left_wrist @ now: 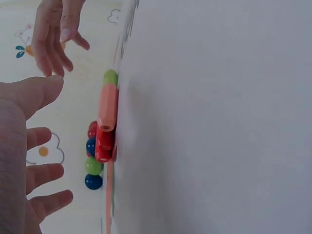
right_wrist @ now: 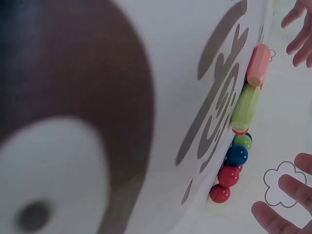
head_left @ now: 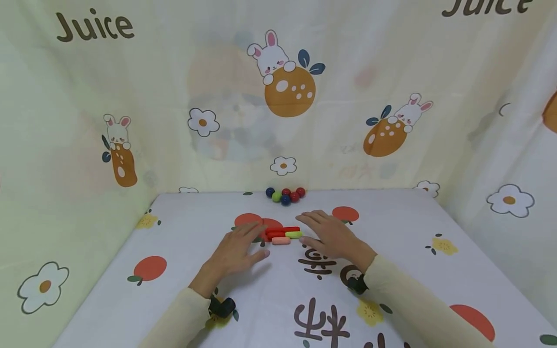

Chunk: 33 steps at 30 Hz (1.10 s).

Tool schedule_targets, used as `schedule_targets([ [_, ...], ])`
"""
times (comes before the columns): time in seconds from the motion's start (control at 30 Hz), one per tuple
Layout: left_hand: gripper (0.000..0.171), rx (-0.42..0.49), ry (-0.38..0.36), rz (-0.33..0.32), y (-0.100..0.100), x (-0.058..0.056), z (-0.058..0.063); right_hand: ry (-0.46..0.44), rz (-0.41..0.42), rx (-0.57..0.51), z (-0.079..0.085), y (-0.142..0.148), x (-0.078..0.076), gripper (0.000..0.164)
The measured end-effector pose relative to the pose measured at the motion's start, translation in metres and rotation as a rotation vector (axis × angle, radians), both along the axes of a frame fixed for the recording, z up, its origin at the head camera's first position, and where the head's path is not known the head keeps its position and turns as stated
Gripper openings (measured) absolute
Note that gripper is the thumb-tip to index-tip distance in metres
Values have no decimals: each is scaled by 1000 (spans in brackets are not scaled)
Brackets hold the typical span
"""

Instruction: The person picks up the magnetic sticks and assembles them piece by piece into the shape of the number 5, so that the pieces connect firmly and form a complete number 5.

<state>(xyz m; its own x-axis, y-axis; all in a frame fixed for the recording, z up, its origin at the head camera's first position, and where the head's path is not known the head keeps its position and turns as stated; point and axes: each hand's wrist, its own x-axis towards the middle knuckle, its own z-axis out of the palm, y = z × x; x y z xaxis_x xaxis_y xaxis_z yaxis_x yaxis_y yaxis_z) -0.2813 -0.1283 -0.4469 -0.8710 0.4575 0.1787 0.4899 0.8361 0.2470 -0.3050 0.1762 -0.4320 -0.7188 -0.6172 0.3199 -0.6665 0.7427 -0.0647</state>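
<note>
Centrally on the bench (head_left: 109, 314), a small cluster of coloured sticks lies flat between the two hands: red sticks (head_left: 276, 235) at the back, a lime-green stick (head_left: 294, 235) at the right end, and a pink stick (head_left: 280, 240) in front. The red ones overlap, so their exact number is hard to tell. The left hand (head_left: 237, 246) is just beside the cluster's left end, its fingers extended and thumb apart, empty; the right hand (head_left: 328, 234) is near the green end, likewise empty, with relaxed, reaching fingers. Behind the sticks, near the bench's far edge, sit two blue balls (head_left: 285, 199), a green ball (head_left: 276, 196) and three red balls (head_left: 294, 196) in a close group. Cream sleeves (head_left: 417, 299) cover both forearms. Beyond stands a pale curtain (head_left: 165, 72) printed with rabbits, oranges and flowers.
</note>
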Motion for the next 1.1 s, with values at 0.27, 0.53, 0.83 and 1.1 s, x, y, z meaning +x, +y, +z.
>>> schedule_targets([
  [0.27,70,46,2,0,6,-15,-2,-117,-59,-72,4,-18,-14,62],
  [0.53,71,102,-63,44,5,-27,-5,-216,-125,-73,1,-26,-34,63],
  [0.83,71,189,-143,83,4,-35,-11,-291,-167,-60,0,-28,-51,62],
  [1.1,69,196,-171,99,3,-40,-13,-301,-188,-7,13,-40,-75,63],
])
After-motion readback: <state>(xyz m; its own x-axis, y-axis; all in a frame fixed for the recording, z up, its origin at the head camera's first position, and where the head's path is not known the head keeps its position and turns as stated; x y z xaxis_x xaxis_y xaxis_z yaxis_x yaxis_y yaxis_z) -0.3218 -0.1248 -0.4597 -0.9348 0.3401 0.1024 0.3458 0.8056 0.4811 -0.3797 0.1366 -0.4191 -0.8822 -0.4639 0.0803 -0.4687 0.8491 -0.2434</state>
